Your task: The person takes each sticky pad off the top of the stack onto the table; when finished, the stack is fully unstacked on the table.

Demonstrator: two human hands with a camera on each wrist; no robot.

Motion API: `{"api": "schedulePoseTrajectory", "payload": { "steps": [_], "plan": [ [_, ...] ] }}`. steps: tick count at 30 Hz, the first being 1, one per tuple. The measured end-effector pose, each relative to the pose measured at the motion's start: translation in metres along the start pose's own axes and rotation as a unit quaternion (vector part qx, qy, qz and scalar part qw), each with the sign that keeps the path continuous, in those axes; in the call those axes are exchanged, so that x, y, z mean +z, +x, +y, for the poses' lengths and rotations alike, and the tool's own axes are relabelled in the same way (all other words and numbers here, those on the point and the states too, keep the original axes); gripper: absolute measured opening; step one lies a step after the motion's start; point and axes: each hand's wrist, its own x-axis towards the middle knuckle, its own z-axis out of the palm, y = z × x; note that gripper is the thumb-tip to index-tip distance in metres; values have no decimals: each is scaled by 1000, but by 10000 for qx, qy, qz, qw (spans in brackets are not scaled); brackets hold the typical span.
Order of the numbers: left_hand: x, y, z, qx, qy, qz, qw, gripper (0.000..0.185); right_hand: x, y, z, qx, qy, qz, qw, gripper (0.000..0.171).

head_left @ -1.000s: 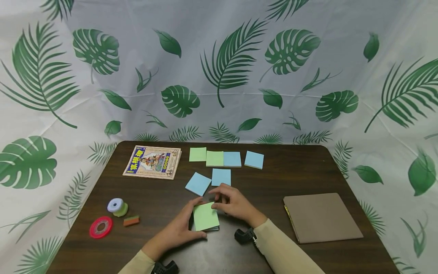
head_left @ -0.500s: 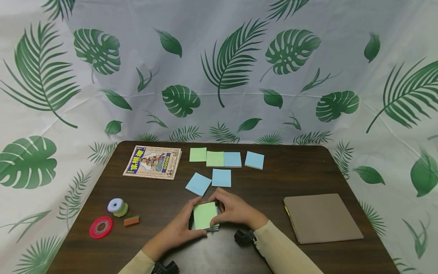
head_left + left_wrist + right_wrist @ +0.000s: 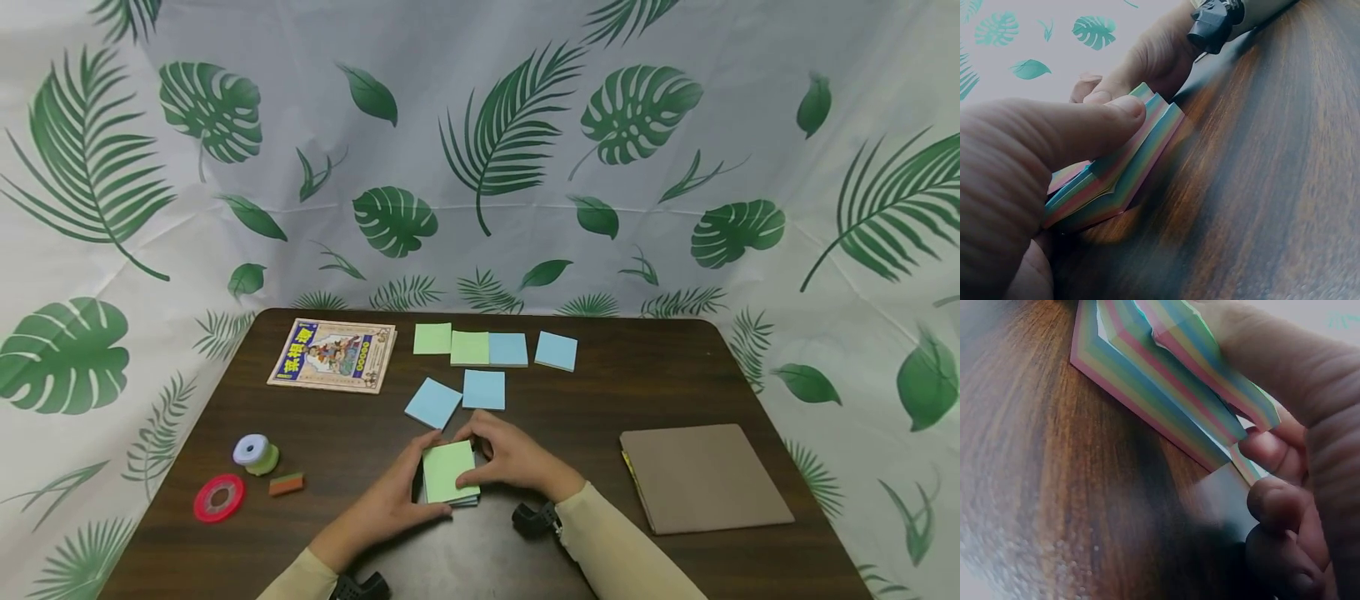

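Note:
A stack of sticky-note pads (image 3: 448, 475), green on top, lies on the table in front of me. Rainbow-striped edges of the pads (image 3: 1141, 150) show in the left wrist view, set slightly out of line with one another. My left hand (image 3: 386, 496) grips the stack from the left, thumb along the near edge and fingers at the far side. From the right, my right hand (image 3: 512, 454) pinches the upper green pad (image 3: 1210, 356), its thumb on top and fingers at the side. Just beyond lie two blue sticky-note pads (image 3: 433, 403).
Green and blue pads (image 3: 470, 348) line the back of the dark table (image 3: 570, 433). A booklet (image 3: 332, 355) lies back left. At left are a white-and-green spool (image 3: 256, 453), a red ring (image 3: 219, 498) and a small orange-green block (image 3: 287, 484). A brown folder (image 3: 705, 477) lies right.
My right hand has drawn in against the stack's right side, and its fingers now pinch the upper pad. The left hand has stayed around the stack.

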Motion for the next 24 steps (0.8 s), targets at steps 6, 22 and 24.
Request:
{"api": "schedulePoseTrajectory", "payload": {
  "steps": [6, 22, 24],
  "plan": [
    [0, 1, 1, -61, -55, 9, 10000, 108, 0, 1, 3, 10, 344, 136, 9993, 51],
    [0, 0, -2, 453, 242, 58, 9987, 105, 3, -1, 8, 0, 1504, 898, 9845, 45],
    [1, 0, -3, 487, 234, 50, 9985, 102, 3, -1, 7, -15, 1579, 1008, 9823, 45]
  ]
}}
